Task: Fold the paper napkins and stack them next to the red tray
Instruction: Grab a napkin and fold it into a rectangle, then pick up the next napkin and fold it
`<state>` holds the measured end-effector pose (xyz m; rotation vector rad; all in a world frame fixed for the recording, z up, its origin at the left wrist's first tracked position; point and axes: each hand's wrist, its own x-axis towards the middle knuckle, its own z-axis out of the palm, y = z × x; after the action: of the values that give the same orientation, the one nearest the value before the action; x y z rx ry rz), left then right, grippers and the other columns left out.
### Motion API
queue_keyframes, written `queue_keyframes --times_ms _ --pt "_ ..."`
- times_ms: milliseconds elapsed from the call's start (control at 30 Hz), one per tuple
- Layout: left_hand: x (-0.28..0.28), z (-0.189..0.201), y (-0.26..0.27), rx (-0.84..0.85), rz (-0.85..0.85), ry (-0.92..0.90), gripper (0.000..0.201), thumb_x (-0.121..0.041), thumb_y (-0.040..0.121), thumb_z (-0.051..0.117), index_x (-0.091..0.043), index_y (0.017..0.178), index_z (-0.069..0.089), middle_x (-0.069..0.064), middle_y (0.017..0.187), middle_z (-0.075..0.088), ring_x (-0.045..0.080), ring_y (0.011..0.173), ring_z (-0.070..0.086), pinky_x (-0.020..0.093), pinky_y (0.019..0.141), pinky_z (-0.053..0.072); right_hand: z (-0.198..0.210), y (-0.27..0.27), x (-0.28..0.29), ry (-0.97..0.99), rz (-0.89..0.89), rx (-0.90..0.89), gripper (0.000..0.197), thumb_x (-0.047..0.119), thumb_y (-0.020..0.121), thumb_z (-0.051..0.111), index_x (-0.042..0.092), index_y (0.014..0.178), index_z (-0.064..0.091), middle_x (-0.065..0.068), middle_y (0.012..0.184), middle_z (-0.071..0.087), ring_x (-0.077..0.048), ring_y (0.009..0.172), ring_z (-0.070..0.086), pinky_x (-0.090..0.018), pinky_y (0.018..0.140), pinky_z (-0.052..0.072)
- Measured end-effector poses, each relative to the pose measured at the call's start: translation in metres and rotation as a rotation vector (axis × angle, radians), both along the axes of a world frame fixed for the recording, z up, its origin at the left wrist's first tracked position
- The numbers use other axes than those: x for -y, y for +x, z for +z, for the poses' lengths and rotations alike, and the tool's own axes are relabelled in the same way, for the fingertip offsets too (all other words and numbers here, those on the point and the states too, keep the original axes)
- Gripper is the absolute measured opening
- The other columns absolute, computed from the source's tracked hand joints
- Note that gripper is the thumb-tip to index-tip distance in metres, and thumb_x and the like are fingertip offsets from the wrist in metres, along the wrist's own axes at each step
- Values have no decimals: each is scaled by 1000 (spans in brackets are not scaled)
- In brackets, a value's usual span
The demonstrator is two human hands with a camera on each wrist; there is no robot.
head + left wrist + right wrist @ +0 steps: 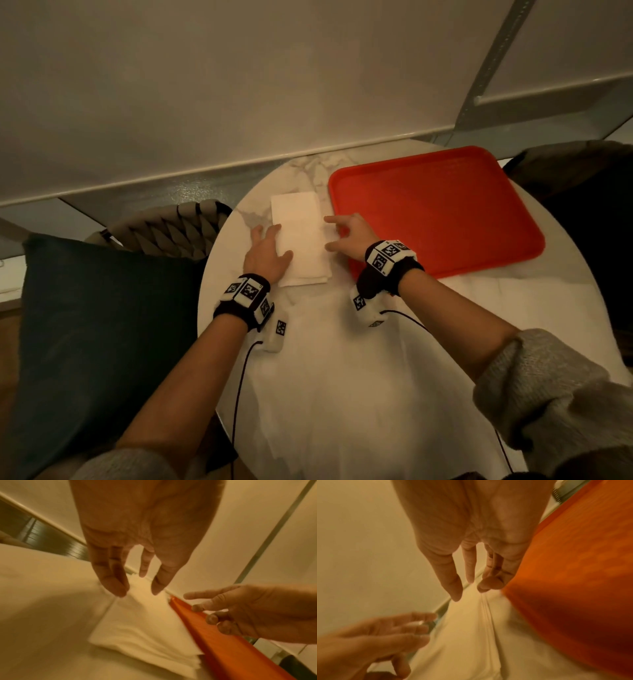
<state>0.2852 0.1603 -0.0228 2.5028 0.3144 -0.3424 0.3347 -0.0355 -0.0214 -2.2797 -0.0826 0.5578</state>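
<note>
A stack of folded white napkins (301,236) lies on the round marble table (239,284), just left of the red tray (442,212). My left hand (270,251) is at the stack's left edge, fingers straight and spread, thumb over the top napkin. My right hand (346,234) is at the stack's right edge, over the tray's rim, fingers loosely extended. In the left wrist view my left hand (137,585) hovers open above the stack (147,631), the tray (223,642) beside it. In the right wrist view my right hand (471,588) hangs open over the napkins (471,635). Neither hand grips anything.
More unfolded white napkins (359,359) cover the near part of the table under my forearms. A woven chair with a dark cushion (102,325) stands left of the table. A dark chair (589,205) stands at the right. A wall (274,85) runs behind the table.
</note>
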Motion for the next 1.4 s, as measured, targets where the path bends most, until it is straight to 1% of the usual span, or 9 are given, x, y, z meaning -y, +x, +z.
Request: queue_keyframes --times_ms 133,300,400,700,833,900,1133,1267,1400 --pt "30 21 -28 106 94 -80 39 -19 87 64 -18 124 55 11 139 36 32 99 60 32 89 43 20 -33 51 155 -81 -18 54 15 76 77 24 127 60 -9 122 56 -20 91 61 -34 73 56" --pt "95 33 -72 130 35 -268 18 -16 87 63 -16 105 64 6 104 64 22 86 61 35 80 51 39 -90 137 266 -286 -11 38 6 82 71 18 117 66 -6 113 60 -6 75 57 -20 61 50" --pt "141 32 -106 140 -36 -308 12 -12 88 63 -14 100 65 3 98 65 17 81 59 30 76 49 45 -128 186 305 -391 -42 29 4 85 67 16 112 68 -5 103 62 -13 68 60 -22 61 49" --pt "277 -4 -201 6 -368 -247 38 -19 93 56 -13 130 52 4 128 53 19 119 49 27 99 39 25 -222 308 191 -513 -104 21 6 86 64 16 103 72 -3 95 65 -19 77 62 -26 66 53" --pt "318 -19 -213 -22 -399 -127 50 -30 96 52 -12 142 39 6 137 45 23 124 41 33 102 38 -6 -246 338 35 -504 -160 23 12 81 70 23 101 71 -2 98 65 -22 94 62 -39 87 54" --pt "332 -24 -211 -31 -380 -55 56 -37 96 50 -12 144 35 6 138 44 25 123 41 37 101 39 -18 -254 344 4 -478 -197 29 13 80 72 20 108 69 -2 101 62 -21 97 59 -36 88 51" --pt "354 -32 -197 -44 -316 34 40 -39 94 53 -13 124 45 7 125 50 25 114 45 37 92 43 -29 -267 342 -25 -464 -99 49 18 67 84 22 110 61 -3 103 52 -9 75 48 -21 73 40" --pt "356 -34 -195 -33 -320 48 33 -33 95 51 -10 119 50 9 121 53 27 112 46 39 91 44 -27 -268 333 -151 -358 -125 75 37 50 91 31 110 45 2 108 42 -15 96 46 -31 86 45" --pt "357 -35 -196 -17 -315 44 29 -31 94 52 -11 115 50 7 117 54 27 109 46 39 89 44 -31 -269 323 -290 -333 -89 56 41 67 78 32 109 42 1 111 37 -20 103 43 -36 83 47"
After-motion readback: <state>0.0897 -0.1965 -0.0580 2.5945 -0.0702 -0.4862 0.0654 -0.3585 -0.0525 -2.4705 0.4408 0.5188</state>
